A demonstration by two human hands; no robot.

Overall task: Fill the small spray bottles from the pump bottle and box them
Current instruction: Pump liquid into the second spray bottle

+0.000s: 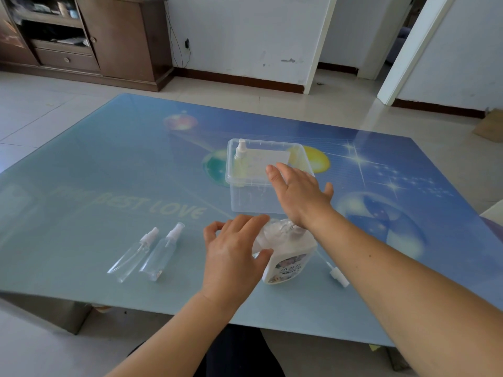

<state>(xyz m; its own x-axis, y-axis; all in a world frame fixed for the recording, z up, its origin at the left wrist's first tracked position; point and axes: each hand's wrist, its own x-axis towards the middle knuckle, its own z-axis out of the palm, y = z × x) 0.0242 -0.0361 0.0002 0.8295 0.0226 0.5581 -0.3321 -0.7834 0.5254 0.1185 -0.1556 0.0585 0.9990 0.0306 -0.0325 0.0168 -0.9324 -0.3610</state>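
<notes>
Hands open: left hand (234, 257) touches the pump bottle (288, 257), right hand (298, 194) hovers beyond it over the clear box (245, 197).

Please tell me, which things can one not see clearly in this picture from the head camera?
- White pump bottle with flower label: its pump head is hidden behind the right hand and wrist.
- Left hand: it covers the bottle's left side; whether it touches is unclear.
- Clear plastic box: the right hand hides its right part.
- Label print: too small to read.
</notes>
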